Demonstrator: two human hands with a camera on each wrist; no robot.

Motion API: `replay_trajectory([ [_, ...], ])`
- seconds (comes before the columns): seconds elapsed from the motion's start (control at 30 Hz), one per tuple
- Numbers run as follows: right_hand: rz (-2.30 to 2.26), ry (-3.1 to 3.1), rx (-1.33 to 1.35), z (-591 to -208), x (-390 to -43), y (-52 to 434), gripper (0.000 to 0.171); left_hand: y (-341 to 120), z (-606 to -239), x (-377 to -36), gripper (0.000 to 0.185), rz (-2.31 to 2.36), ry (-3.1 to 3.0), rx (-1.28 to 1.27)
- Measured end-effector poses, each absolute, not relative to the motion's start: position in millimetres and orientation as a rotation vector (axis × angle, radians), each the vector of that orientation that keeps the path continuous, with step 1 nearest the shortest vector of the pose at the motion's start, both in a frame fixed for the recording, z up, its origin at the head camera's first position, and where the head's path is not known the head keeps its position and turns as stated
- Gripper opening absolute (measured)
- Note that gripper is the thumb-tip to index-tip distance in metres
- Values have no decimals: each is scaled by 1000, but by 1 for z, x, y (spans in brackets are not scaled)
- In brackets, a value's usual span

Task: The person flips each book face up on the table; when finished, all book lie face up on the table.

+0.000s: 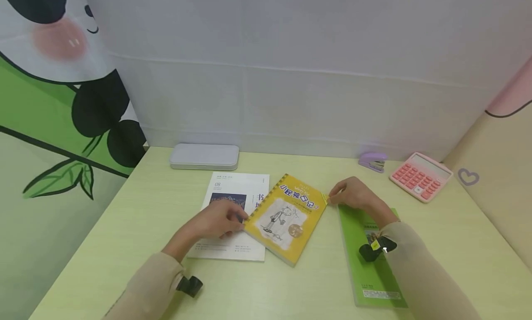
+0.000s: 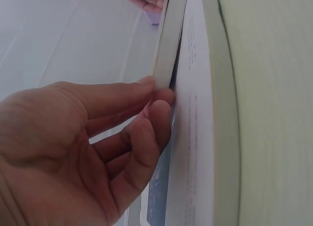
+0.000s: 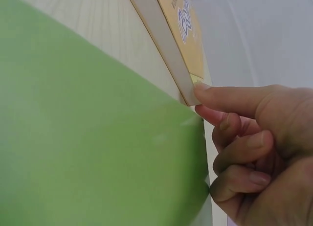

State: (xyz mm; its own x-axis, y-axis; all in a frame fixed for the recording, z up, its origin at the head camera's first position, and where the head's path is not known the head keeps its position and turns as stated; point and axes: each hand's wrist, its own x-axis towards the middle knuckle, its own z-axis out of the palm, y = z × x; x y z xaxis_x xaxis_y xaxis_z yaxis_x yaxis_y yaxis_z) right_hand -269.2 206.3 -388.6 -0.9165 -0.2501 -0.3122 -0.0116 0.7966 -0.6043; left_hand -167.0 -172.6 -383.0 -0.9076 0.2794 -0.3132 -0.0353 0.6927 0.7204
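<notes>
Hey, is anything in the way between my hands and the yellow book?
Nothing visible is. Your left hand and right hand already pinch the yellow book at opposite corners. The white book lies partly beneath it and the green book to its right; neither blocks your fingers.

The desk [image 1: 299,287] is showing smooth wood grain; the green book [image 3: 98,133] is looking smooth, faintly glossy; the yellow book [image 1: 287,220] is baring paper edges; the backdrop [image 1: 291,98] is hanging as creased cloth.

The left grip [image 1: 220,219] and right grip [image 1: 353,193] pinch, well apart, with fingers [image 3: 242,151] curled.
</notes>
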Motion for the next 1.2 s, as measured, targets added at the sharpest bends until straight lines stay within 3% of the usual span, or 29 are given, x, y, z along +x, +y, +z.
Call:
replay_trajectory([
  [0.57, -912, 2700, -64, -393, -266, 197, 26, -158, -386, -161, 17, 1055, 2509, 194],
  [0.83, -953, 2689, -52, -395, -263, 197, 30, -154, -386, -159, 30, 1055, 2497, 191],
  [1.2, -942, 2618, -83, -395, -264, 200, 52, -152, -390, -158, 49, 1061, 2469, 221],
])
